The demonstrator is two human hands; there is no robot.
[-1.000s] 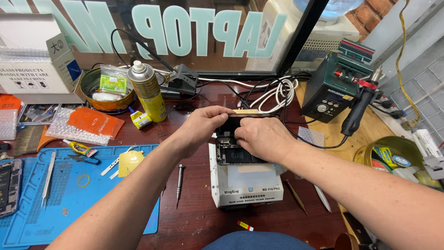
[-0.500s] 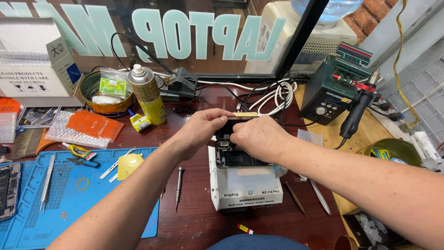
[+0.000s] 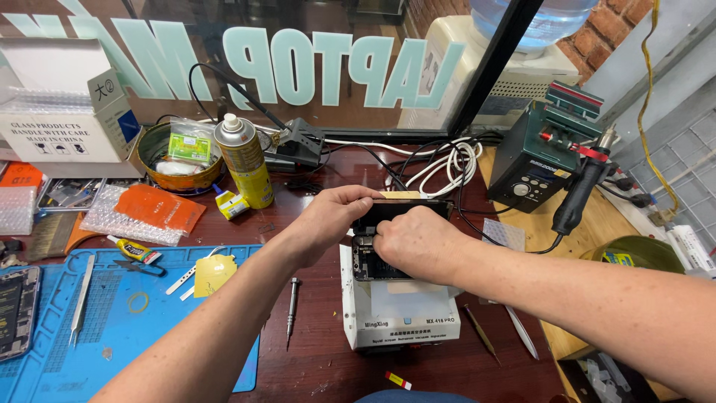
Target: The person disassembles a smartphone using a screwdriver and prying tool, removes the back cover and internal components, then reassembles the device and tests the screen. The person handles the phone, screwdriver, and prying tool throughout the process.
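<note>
Opened phone (image 3: 377, 246) at table centre, lying on white box-shaped machine (image 3: 399, 313). Left hand (image 3: 328, 224) fingers pinched on phone's top edge; right hand (image 3: 418, 242) fingers curled over phone body, holding it. White carton (image 3: 63, 112) with blue label at 10 o'clock. Yellow spray can (image 3: 245, 160) at 11 o'clock, round tin (image 3: 175, 157) just beside. Orange packet (image 3: 156, 209) on bubble wrap at 9 o'clock. Blue mat (image 3: 112, 328) at 8 o'clock. Screwdriver (image 3: 292, 310) near machine. Green station (image 3: 533, 160) at 2 o'clock.
</note>
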